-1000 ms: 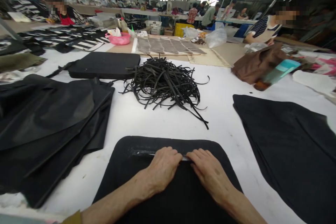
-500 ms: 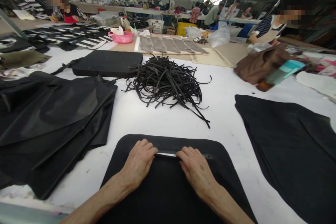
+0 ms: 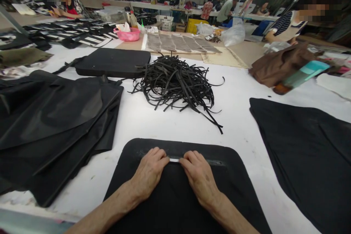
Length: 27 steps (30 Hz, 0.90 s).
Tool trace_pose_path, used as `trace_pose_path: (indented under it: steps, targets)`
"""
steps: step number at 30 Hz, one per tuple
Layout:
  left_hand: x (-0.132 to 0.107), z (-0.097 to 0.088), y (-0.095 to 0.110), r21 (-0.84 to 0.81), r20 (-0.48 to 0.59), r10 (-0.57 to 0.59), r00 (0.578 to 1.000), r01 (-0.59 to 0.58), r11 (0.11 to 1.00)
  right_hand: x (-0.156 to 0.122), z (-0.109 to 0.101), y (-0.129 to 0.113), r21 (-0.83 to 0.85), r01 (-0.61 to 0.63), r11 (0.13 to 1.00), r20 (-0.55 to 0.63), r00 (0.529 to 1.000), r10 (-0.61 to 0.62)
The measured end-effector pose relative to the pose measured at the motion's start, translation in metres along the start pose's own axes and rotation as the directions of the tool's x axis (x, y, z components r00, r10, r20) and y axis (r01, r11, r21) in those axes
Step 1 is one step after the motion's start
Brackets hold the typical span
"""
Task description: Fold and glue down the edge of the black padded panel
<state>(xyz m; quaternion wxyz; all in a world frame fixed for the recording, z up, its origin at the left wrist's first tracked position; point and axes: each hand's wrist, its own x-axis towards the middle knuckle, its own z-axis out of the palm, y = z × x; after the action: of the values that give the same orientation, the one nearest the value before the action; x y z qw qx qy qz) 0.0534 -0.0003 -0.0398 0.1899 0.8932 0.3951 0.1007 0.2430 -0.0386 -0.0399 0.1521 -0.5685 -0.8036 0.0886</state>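
At the bottom centre of the frame, the left hand point(image 3: 149, 173) and right hand point(image 3: 200, 177) press fingertips-down on a black pad point(image 3: 175, 204) lying on the white desk point(image 3: 236, 128). Between them shows a short pale strip point(image 3: 173, 160); neither grip closes round anything. The seam line seems pressed flat on both sides, with only this middle bit left, while the heap of black strips point(image 3: 178, 82) waits above centre.
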Motion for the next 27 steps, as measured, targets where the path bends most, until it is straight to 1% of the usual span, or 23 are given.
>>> trace_pose_path:
  steps: [3, 9, 14, 16, 22, 27]
  targets:
    - [-0.002, 0.003, -0.004, 0.024, 0.004, 0.065, 0.998, -0.065, 0.998, -0.003, 0.004, 0.003, -0.011, 0.038, 0.999, 0.018, 0.999, -0.038]
    - [-0.004, 0.001, -0.005, 0.071, 0.071, 0.146, 0.987, -0.151, 0.986, -0.006, 0.009, 0.01, 0.025, 0.096, 0.995, 0.043, 0.994, -0.097]
    - [-0.003, -0.003, -0.001, 0.126, 0.141, 0.193, 0.971, -0.21, 0.969, -0.008, 0.008, 0.012, -0.032, 0.227, 0.973, 0.013, 0.974, -0.227]
    - [-0.001, -0.003, 0.002, 0.137, 0.163, 0.21, 0.964, -0.233, 0.963, -0.009, 0.007, 0.011, -0.057, 0.257, 0.965, 0.009, 0.966, -0.257]
    - [0.003, 0.001, 0.005, 0.173, 0.199, 0.241, 0.95, -0.276, 0.945, -0.008, 0.008, 0.009, -0.063, 0.254, 0.965, 0.06, 0.966, -0.25]
    - [-0.003, -0.003, -0.004, 0.299, 0.224, 0.345, 0.911, -0.401, 0.866, -0.015, 0.0, 0.021, -0.086, 0.299, 0.95, 0.128, 0.949, -0.287]
